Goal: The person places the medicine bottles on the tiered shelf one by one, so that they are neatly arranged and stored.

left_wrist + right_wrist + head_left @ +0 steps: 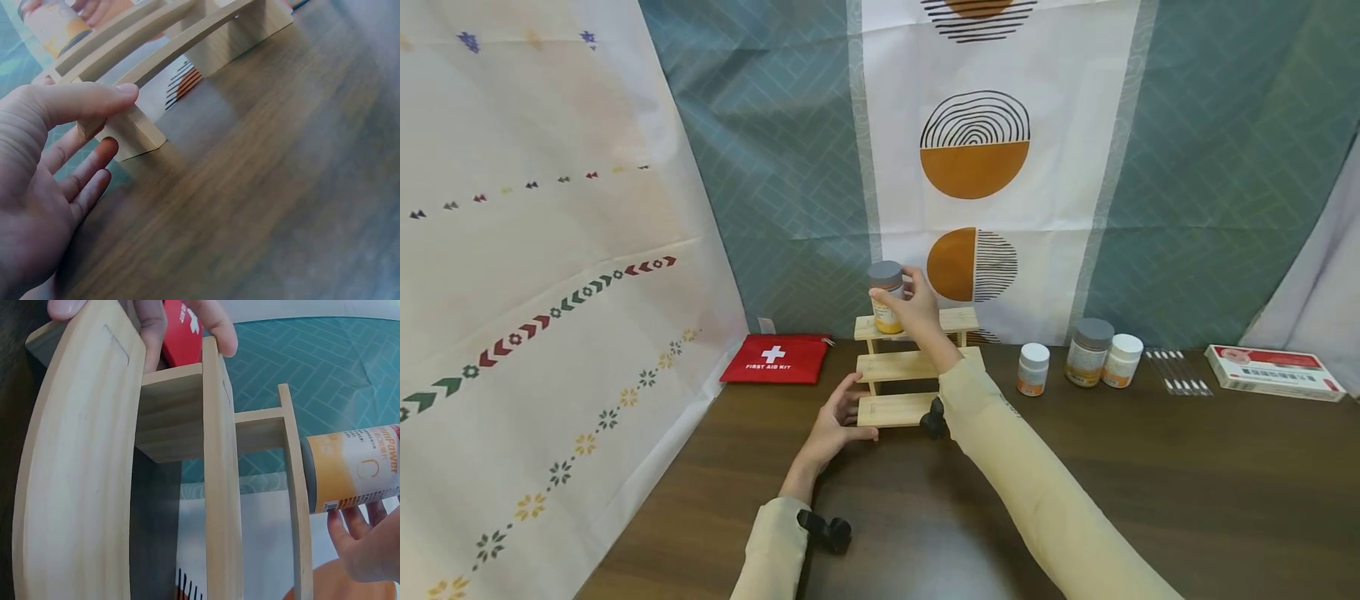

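A three-tier wooden shelf stands near the back of the table. My right hand grips a grey-lidded jar upright at the left end of the top tier. In the right wrist view the base of the jar is against or very near the top board; which, I cannot tell. My left hand holds the shelf's left end. In the left wrist view the thumb of this hand lies over the lowest board, and some fingers are behind the end piece.
Left of the shelf lies a red first aid pouch. To the right stand a small white-lidded bottle, a grey-lidded jar and another white-lidded bottle. Farther right are wrapped swabs and a red-and-white box.
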Demonstrator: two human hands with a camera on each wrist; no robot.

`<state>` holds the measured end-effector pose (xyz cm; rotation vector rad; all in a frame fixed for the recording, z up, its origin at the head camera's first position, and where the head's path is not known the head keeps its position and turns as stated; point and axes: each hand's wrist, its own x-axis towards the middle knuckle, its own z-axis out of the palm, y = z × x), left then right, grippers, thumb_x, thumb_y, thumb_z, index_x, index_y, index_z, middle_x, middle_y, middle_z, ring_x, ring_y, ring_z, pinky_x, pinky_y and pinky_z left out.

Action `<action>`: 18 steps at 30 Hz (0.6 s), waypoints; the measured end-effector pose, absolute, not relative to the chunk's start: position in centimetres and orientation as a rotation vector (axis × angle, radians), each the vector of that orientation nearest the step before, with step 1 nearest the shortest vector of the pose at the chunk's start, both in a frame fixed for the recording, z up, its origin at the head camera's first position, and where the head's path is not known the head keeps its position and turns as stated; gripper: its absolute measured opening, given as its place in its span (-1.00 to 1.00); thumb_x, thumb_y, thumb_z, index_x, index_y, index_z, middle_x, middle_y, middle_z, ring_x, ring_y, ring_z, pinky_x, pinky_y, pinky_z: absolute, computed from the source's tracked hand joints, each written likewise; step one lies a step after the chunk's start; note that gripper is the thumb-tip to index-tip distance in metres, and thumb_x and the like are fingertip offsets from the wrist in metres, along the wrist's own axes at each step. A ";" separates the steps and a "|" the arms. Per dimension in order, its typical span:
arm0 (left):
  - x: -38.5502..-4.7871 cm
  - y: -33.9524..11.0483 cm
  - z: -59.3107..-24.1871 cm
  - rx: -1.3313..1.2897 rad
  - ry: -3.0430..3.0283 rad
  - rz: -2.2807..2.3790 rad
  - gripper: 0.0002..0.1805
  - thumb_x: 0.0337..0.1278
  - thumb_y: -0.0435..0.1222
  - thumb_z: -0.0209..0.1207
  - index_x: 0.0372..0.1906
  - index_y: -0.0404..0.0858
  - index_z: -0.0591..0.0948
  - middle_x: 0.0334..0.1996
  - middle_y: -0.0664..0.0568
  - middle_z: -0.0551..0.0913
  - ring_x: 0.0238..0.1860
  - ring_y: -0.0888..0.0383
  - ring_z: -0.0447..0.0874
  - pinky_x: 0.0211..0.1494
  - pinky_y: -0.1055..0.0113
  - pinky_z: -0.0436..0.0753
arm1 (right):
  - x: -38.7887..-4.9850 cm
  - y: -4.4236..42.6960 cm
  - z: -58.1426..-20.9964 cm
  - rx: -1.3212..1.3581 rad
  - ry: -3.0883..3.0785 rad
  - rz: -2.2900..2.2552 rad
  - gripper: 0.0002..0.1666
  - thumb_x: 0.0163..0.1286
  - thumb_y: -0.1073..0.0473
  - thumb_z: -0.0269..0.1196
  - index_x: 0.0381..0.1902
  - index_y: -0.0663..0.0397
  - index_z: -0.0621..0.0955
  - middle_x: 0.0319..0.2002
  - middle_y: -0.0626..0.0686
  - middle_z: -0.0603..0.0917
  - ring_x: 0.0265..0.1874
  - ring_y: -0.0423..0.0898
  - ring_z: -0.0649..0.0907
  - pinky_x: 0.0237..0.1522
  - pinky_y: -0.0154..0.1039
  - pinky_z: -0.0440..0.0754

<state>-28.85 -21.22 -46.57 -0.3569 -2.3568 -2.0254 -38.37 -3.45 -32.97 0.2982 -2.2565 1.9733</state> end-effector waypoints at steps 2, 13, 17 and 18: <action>-28.8 -21.3 -46.6 -0.335 -2.373 -2.037 0.04 -0.15 -0.60 0.38 0.48 -0.02 0.19 0.23 -0.27 0.49 0.09 -0.07 0.61 0.13 0.31 0.52 | -38.2 -3.6 -33.1 0.279 -2.258 1.983 -0.14 0.21 -0.10 0.39 0.40 -0.14 0.29 0.29 0.16 0.46 0.27 0.13 0.47 0.27 0.11 0.44; -28.7 -22.4 -46.6 -0.351 -2.416 -2.047 0.05 -0.09 -0.58 0.35 0.50 0.06 0.14 0.30 -0.25 0.44 0.20 -0.15 0.54 0.31 0.05 0.45 | -38.0 -4.5 -33.0 0.297 -2.264 1.980 -0.16 0.23 -0.10 0.37 0.41 -0.16 0.28 0.30 0.13 0.47 0.28 0.10 0.48 0.27 0.10 0.45; -29.0 -22.1 -46.6 -0.388 -2.434 -2.044 0.04 -0.06 -0.52 0.37 0.50 0.08 0.14 0.30 -0.25 0.44 0.21 -0.16 0.53 0.36 -0.03 0.41 | -38.1 -4.1 -33.1 0.271 -2.255 1.979 -0.15 0.24 -0.08 0.37 0.42 -0.16 0.27 0.31 0.14 0.44 0.29 0.11 0.47 0.27 0.11 0.45; -29.0 -22.0 -46.7 -0.391 -2.432 -2.047 0.03 -0.06 -0.52 0.37 0.50 0.08 0.15 0.29 -0.26 0.45 0.21 -0.15 0.53 0.37 -0.03 0.40 | -38.1 -4.0 -33.1 0.273 -2.255 1.981 -0.14 0.25 -0.08 0.36 0.43 -0.15 0.25 0.32 0.14 0.42 0.30 0.12 0.46 0.27 0.12 0.44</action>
